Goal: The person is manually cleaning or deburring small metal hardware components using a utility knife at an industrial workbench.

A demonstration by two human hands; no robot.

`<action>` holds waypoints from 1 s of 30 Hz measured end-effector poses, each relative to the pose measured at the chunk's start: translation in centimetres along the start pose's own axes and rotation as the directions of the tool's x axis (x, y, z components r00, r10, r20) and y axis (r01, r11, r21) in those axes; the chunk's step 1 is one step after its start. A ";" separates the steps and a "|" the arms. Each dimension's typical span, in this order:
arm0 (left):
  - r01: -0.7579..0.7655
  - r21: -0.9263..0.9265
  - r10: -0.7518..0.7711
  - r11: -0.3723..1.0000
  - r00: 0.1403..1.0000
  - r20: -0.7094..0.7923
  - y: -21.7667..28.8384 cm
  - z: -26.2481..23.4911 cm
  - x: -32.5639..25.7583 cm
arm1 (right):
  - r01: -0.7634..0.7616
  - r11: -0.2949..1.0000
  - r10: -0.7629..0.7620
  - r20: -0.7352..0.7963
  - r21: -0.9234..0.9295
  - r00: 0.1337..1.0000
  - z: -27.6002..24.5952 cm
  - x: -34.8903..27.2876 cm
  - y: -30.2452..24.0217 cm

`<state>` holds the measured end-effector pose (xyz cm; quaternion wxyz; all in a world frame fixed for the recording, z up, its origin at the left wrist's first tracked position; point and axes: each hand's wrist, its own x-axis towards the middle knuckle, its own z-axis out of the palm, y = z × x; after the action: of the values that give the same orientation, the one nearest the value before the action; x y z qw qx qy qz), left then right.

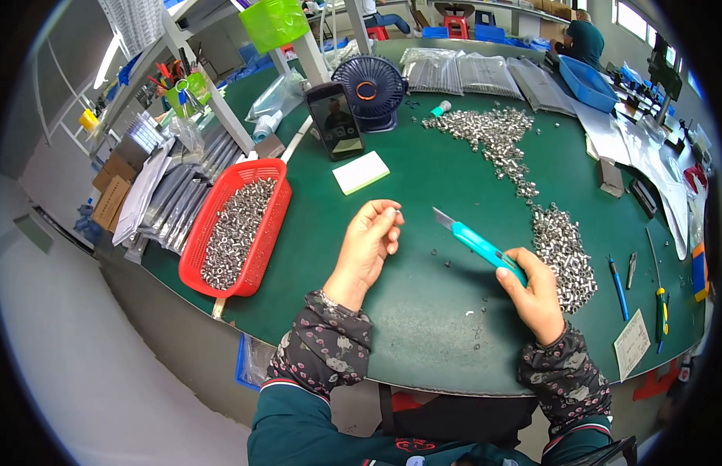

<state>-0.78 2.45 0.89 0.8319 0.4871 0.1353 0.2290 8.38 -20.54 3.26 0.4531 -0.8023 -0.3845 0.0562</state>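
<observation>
My right hand [538,293] is closed round the handle of a teal utility knife [485,247], whose bare blade points up and to the left, over the table. Thumb and forefinger of my left hand [367,241] pinch together on something tiny, mostly hidden by the fingertips. A small gap separates the blade tip from my left fingers. Beside my right hand lies a heap of small metal rings [564,260]. To the left of my left hand stands a red plastic basket [281,203] filled with similar small metal parts.
On the green table [423,326] stand a dark blue fan [368,89] and a phone [334,120], near a pad of paper [361,172]. A second heap of metal parts [485,132] lies farther back. At right are a blue pen [618,287] and a yellow-handled screwdriver [661,311].
</observation>
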 end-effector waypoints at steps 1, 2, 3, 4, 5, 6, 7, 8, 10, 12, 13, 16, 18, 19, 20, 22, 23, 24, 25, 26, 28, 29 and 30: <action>0.009 -0.027 -0.009 1.000 1.000 0.010 0.0 -0.3 0.1 | 0.025 0.999 -0.025 -0.008 0.034 1.000 0.2 0.1 -0.3; 0.019 -0.053 -0.018 0.998 1.000 0.020 -0.1 -0.4 0.2 | 0.051 0.996 -0.050 -0.017 0.069 0.999 0.3 0.2 -0.7; 0.033 -0.065 -0.031 0.997 0.999 0.039 -0.1 -0.5 0.2 | 0.010 0.998 -0.012 0.025 0.067 1.000 0.2 0.4 -1.4; 0.037 -0.063 -0.035 0.997 0.999 0.041 -0.2 -0.5 0.2 | 0.006 0.998 -0.007 0.022 0.068 1.000 0.4 0.3 -1.4; 0.045 -0.070 -0.041 0.997 0.998 0.055 -0.3 -0.5 0.2 | 0.050 0.996 -0.051 0.011 0.067 0.999 0.8 0.3 -1.1; 0.053 -0.077 -0.047 0.996 0.996 0.073 -0.4 -0.4 0.2 | 0.095 0.993 -0.095 -0.004 0.063 0.995 1.1 0.3 -0.8; 0.056 -0.074 -0.050 0.996 0.996 0.080 -0.5 -0.3 0.2 | 0.071 0.996 -0.072 0.003 0.048 0.997 1.2 0.1 -0.3; 0.066 -0.076 -0.059 0.995 0.994 0.091 -0.6 -0.2 0.3 | 0.069 0.997 -0.069 -0.005 0.047 0.998 1.4 -0.1 0.0; 0.083 -0.077 -0.075 0.994 0.992 0.102 -0.7 -0.1 0.1 | 0.024 0.998 -0.025 0.014 0.056 1.000 1.5 -0.7 0.6; 0.066 -0.006 -0.064 0.998 0.992 0.113 -0.7 0.0 0.0 | 0.026 0.998 -0.026 0.005 0.055 1.000 1.4 -0.9 0.7; 0.069 -0.004 -0.068 0.998 0.991 0.114 -0.9 0.1 -0.1 | 0.029 0.998 -0.030 0.016 0.057 0.999 1.3 -1.0 0.7; 0.079 0.009 -0.080 0.997 0.989 0.124 -1.1 0.3 -0.3 | 0.028 0.998 -0.030 0.034 0.056 0.999 1.2 -1.1 0.6; 0.077 0.014 -0.078 0.997 0.988 0.129 -1.2 0.6 -0.5 | 0.004 0.998 -0.008 0.070 0.063 0.998 1.3 -1.2 0.7; 0.079 0.016 -0.080 0.997 0.988 0.130 -1.2 0.7 -0.6 | 0.002 0.998 -0.007 0.068 0.064 0.998 1.4 -1.2 0.8; 0.077 0.025 -0.079 0.997 0.987 0.138 -1.3 0.8 -0.6 | 0.002 0.998 -0.007 0.067 0.065 0.998 1.4 -1.2 0.9; 0.075 0.034 -0.079 0.997 0.986 0.147 -1.4 0.9 -0.7 | 0.002 0.998 -0.006 0.065 0.065 0.998 1.5 -1.1 1.1; 0.076 0.048 -0.082 0.996 0.986 0.146 -1.4 0.9 -0.7 | 0.013 0.998 -0.016 0.062 0.056 0.998 1.5 -1.1 1.3; 0.077 0.061 -0.085 0.995 0.986 0.144 -1.4 0.9 -0.7 | 0.024 0.999 -0.027 0.059 0.047 0.998 1.5 -1.1 1.4; 0.078 0.061 -0.086 0.995 0.986 0.143 -1.5 0.9 -0.8 | 0.024 0.999 -0.027 0.060 0.047 0.998 1.4 -1.1 1.4; 0.070 0.089 -0.081 0.994 0.988 0.134 -1.5 0.8 -0.8 | 0.068 0.998 -0.067 0.031 -0.020 0.997 1.4 -1.1 1.4; 0.063 0.117 -0.077 0.991 0.989 0.125 -1.5 0.8 -0.8 | 0.109 0.990 -0.109 0.005 -0.089 0.994 1.3 -1.2 1.2; 0.054 0.131 -0.070 0.990 0.991 0.117 -1.5 0.8 -0.9 | 0.109 0.986 -0.112 -0.011 -0.129 0.994 1.3 -1.2 1.0; 0.045 0.145 -0.061 0.988 0.992 0.110 -1.5 0.8 -0.9 | 0.110 0.979 -0.116 -0.027 -0.169 0.993 1.3 -1.2 0.9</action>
<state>-0.81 0.75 -0.05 0.8071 0.5538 0.1164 0.1683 7.50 -20.72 1.57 0.3936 -0.8152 -0.4246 -0.0169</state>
